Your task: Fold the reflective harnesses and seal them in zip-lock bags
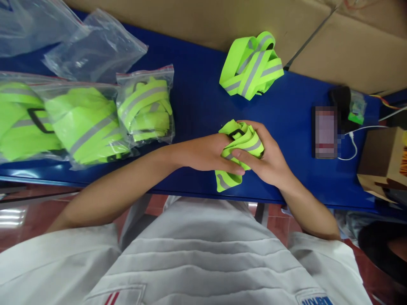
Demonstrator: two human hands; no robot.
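Observation:
Both my hands grip a bunched neon-green reflective strap vest [242, 140] with grey stripes and a black buckle, over the blue table [197, 101] near its front edge. My left hand [206, 152] wraps it from the left, fingers closed. My right hand [270, 159] clasps it from the right, thumb across the fabric. A loose end hangs below my hands.
Another folded green vest [252, 65] lies farther back. Three clear bags holding green vests [146, 108] [85, 125] [19, 120] sit at left, with empty clear bags [95, 48] behind. A phone [325, 132] with a white cable, a brown box [381, 161] and cardboard [318, 25] are at right and back.

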